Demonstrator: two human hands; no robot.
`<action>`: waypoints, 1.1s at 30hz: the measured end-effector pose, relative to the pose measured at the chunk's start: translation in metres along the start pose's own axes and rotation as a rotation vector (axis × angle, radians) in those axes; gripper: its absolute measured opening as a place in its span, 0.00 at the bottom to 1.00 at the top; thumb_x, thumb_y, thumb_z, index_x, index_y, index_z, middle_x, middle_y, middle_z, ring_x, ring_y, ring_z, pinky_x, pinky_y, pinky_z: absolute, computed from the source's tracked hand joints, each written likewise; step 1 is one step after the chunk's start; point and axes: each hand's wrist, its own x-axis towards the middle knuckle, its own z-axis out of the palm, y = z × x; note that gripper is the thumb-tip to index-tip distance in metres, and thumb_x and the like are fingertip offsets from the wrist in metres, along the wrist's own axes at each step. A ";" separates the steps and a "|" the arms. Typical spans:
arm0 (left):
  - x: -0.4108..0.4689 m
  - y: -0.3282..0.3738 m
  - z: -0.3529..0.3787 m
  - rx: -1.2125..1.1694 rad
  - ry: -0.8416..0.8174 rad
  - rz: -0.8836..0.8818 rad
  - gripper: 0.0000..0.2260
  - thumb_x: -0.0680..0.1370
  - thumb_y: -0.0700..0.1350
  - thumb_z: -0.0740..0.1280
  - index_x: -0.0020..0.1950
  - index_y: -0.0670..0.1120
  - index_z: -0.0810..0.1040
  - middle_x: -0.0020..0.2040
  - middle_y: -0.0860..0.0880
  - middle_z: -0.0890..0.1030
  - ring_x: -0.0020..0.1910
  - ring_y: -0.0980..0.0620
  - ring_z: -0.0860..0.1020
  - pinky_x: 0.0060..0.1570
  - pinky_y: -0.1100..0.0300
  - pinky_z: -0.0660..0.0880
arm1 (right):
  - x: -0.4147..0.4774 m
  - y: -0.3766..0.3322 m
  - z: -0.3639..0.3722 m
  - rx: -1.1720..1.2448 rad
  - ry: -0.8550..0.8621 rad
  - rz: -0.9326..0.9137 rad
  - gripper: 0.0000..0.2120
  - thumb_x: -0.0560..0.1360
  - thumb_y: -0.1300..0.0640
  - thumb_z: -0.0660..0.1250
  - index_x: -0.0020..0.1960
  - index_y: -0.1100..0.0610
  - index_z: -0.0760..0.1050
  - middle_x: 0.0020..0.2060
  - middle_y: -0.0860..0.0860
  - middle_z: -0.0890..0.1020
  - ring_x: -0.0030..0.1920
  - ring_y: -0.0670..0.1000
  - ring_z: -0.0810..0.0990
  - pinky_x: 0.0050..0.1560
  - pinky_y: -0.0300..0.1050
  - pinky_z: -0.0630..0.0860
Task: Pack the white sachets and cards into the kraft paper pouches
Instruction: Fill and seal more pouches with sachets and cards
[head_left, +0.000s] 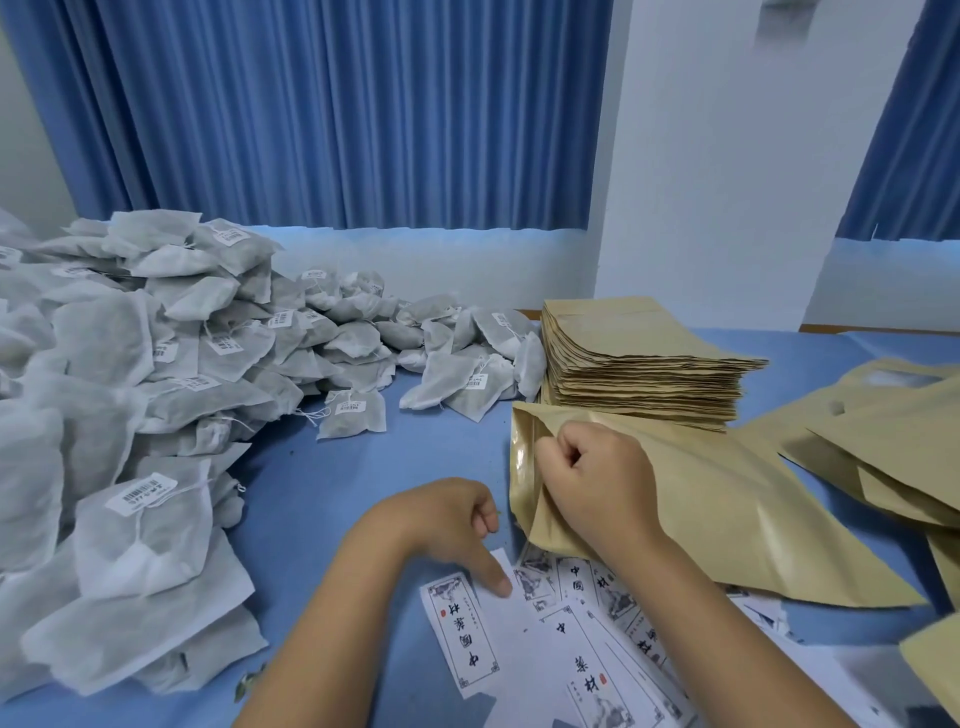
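— What do the containers hold?

— The tan kraft paper pouch (727, 509) lying slantwise on the surface gapes at its left end, where a glossy lining shows. Whether anything is inside cannot be told. Behind it stands a tall stack of flat kraft pouches (639, 358), and more loose kraft pouches (883, 431) overlap at the right.

— And the person's hands?

— The right hand (602, 483) is clenched on the upper lip of the pouch's mouth, lifting it apart. The left hand (447, 519), just beside it, has its fingers curled in with nothing in them, while one straight digit presses on a white printed card with black characters (462, 639).

— Where are the other things?

— The spread of printed cards (597, 670) lies beneath both wrists, partly under the pouch. The heap of white mesh sachets with barcode labels (130, 389) fills the left side, well apart from both hands.

— The setting?

— A blue cloth-covered surface (322, 467), a pleated blue curtain (337, 114) behind and a white wall (727, 156) to its right.
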 end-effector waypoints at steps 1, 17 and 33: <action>0.001 0.001 0.001 0.033 -0.006 0.007 0.24 0.62 0.55 0.81 0.52 0.54 0.75 0.47 0.58 0.78 0.42 0.58 0.76 0.45 0.63 0.73 | 0.000 0.000 0.000 -0.001 -0.003 0.001 0.18 0.70 0.62 0.66 0.27 0.59 0.60 0.23 0.50 0.61 0.29 0.54 0.62 0.29 0.48 0.58; 0.009 -0.015 -0.016 -0.956 0.609 0.030 0.06 0.75 0.36 0.69 0.43 0.45 0.75 0.35 0.50 0.74 0.31 0.59 0.75 0.33 0.66 0.76 | 0.002 0.003 0.001 0.035 -0.018 0.052 0.20 0.71 0.60 0.66 0.27 0.55 0.58 0.22 0.48 0.61 0.28 0.50 0.61 0.30 0.47 0.57; 0.033 0.029 0.024 -0.609 0.531 0.034 0.11 0.75 0.37 0.59 0.33 0.48 0.67 0.30 0.53 0.69 0.31 0.55 0.65 0.30 0.61 0.66 | -0.014 -0.020 0.019 0.134 -0.050 -0.081 0.22 0.69 0.62 0.67 0.27 0.52 0.56 0.23 0.48 0.62 0.28 0.52 0.64 0.31 0.50 0.61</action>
